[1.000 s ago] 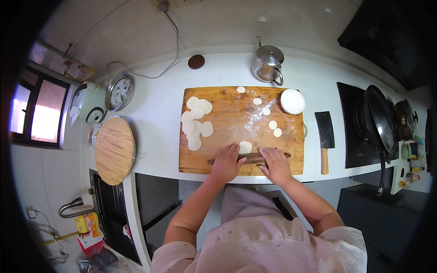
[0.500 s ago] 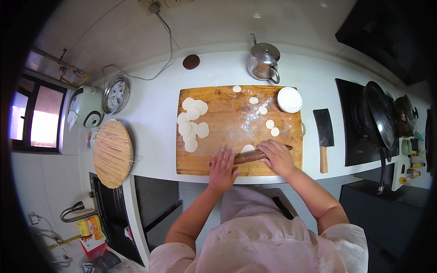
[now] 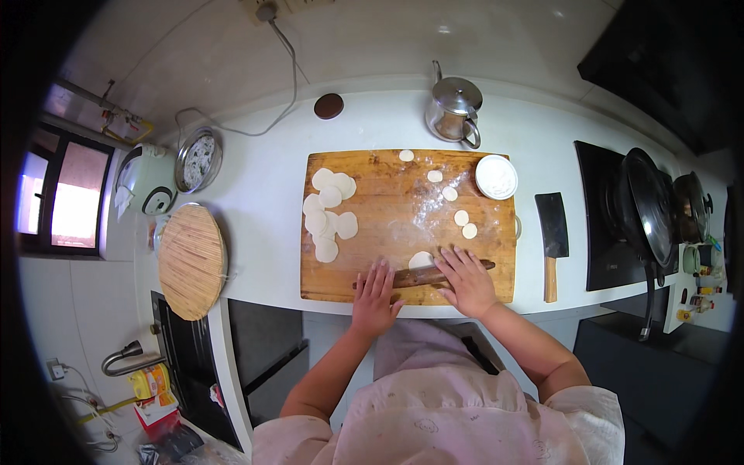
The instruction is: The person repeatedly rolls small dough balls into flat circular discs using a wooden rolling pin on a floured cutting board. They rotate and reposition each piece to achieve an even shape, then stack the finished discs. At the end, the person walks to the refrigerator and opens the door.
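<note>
A dark wooden rolling pin [image 3: 415,277] lies nearly level across the near part of a floured wooden board [image 3: 387,186]. My left hand [image 3: 375,301] rests on its left part, fingers stretched out over it. Flat on its right part is my right hand [image 3: 469,285], with fingers extended. A dough round [image 3: 421,260] shows just beyond the pin between my hands; its near edge is hidden beneath the pin. Several thin dough wrappers [image 3: 346,225] overlap at the board's left. Small dough pieces [image 3: 462,218] are scattered at the right, near a bowl of white flour [image 3: 496,177].
A cleaver [image 3: 552,232] lies right of the board, beside a black stove [image 3: 593,209] with a wok [image 3: 647,205]. Behind the board stand a steel pot [image 3: 453,112] and a brown round lid [image 3: 328,106]. At left are a bowl of filling [image 3: 199,159] and a round slatted tray [image 3: 191,260].
The rolling pin has turned slightly toward level, its right end coming nearer me. My right hand has shifted slightly left and nearer. The whole view has tilted a little.
</note>
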Demonstrator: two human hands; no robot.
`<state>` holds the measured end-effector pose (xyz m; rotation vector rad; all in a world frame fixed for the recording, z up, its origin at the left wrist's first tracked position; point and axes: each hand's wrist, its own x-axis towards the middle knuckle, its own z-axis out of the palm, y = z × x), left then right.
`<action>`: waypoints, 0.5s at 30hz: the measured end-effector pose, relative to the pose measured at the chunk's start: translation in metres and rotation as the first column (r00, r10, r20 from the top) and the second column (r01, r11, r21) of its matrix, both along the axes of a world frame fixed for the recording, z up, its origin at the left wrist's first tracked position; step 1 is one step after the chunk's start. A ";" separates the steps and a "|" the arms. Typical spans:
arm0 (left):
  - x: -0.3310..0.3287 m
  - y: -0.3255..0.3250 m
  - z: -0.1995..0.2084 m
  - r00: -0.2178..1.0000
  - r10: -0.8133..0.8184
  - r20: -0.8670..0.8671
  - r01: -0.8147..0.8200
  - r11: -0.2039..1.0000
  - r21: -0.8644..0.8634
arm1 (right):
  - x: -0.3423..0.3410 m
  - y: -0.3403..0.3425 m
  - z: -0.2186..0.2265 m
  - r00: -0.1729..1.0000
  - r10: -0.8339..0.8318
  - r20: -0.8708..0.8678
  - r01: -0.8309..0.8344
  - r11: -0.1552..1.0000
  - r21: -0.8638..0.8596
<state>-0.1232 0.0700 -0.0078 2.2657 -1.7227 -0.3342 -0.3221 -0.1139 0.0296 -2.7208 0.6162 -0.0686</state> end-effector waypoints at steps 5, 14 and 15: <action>0.020 -0.034 -0.003 0.988 0.149 -0.028 -0.151 0.986 -0.065 | 0.040 -0.029 0.002 0.997 -0.008 0.077 0.013 0.998 -0.067; 0.012 -0.005 -0.010 0.998 0.047 0.044 -0.046 0.999 -0.017 | 0.014 0.000 0.002 0.999 -0.020 0.031 0.020 1.000 -0.002; 0.007 0.004 -0.007 0.999 0.004 0.047 -0.005 1.000 0.021 | 0.003 0.009 0.003 1.000 -0.001 0.005 0.001 1.000 0.012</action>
